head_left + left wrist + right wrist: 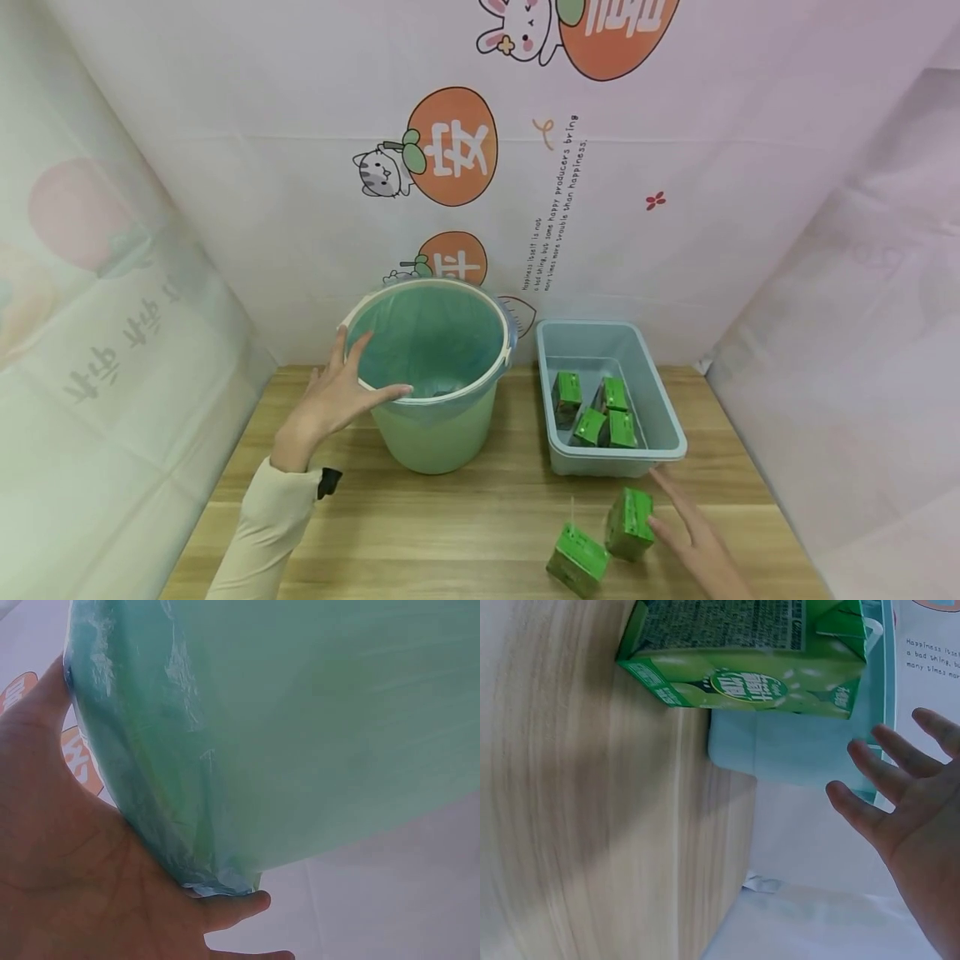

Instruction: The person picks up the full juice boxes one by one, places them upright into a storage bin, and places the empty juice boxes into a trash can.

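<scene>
A pale green trash bin (pixel 438 437), lined with a clear plastic bag (pixel 161 877), stands left of centre in the head view. My left hand (pixel 326 407) rests against the bin's left rim, fingers spread and thumb near the front edge. On the table at the front right are two green juice boxes; a thin straw rises by the left juice box (pixel 577 560). My right hand (pixel 699 540) is beside the right juice box (pixel 631 523), its fingers spread and nothing gripped. In the right wrist view, a gap separates the fingers (pixel 874 769) from a juice box (pixel 757 682).
A light blue plastic basin (pixel 660 408) with several green juice boxes (pixel 591 426) in it sits at the back right. Something small and dark lies at the bin's bottom. White printed cloth (pixel 315 225) walls in the wooden table (pixel 420 533) at the back and sides.
</scene>
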